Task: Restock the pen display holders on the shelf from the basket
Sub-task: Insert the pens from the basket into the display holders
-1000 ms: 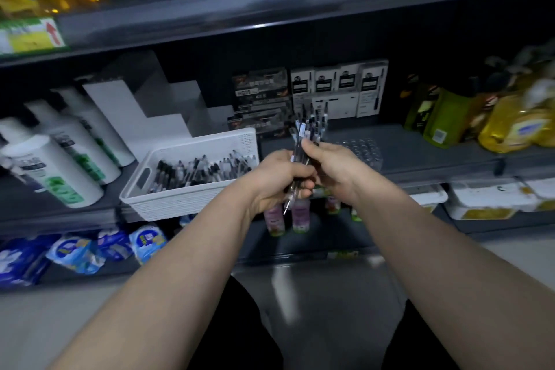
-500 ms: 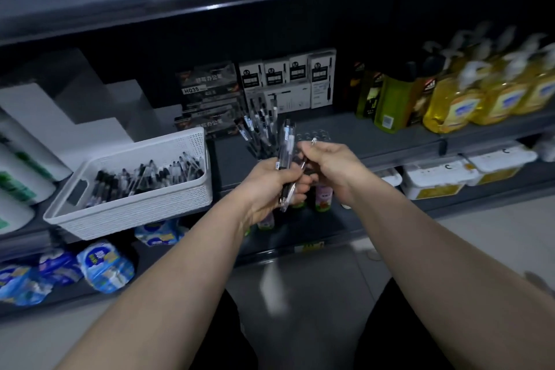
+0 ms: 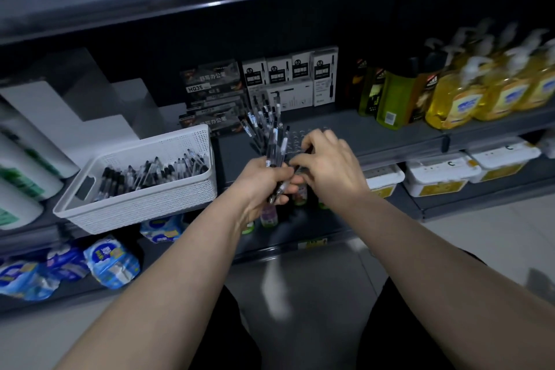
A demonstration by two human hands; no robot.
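"Two hands, what state?"

"I see left hand (image 3: 260, 182) clenching bundle of pens (image 3: 274, 149), right hand (image 3: 330, 165) pinching at it — just before shelf (image 3: 390, 137). Right hand blocks part of clear holder (image 3: 295, 139); basket (image 3: 144, 209) left, pen boxes (image 3: 288, 72) behind."

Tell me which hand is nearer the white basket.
Left. The left hand, holding a bunch of pens, is just right of the basket; the right hand lies farther right, past the left.
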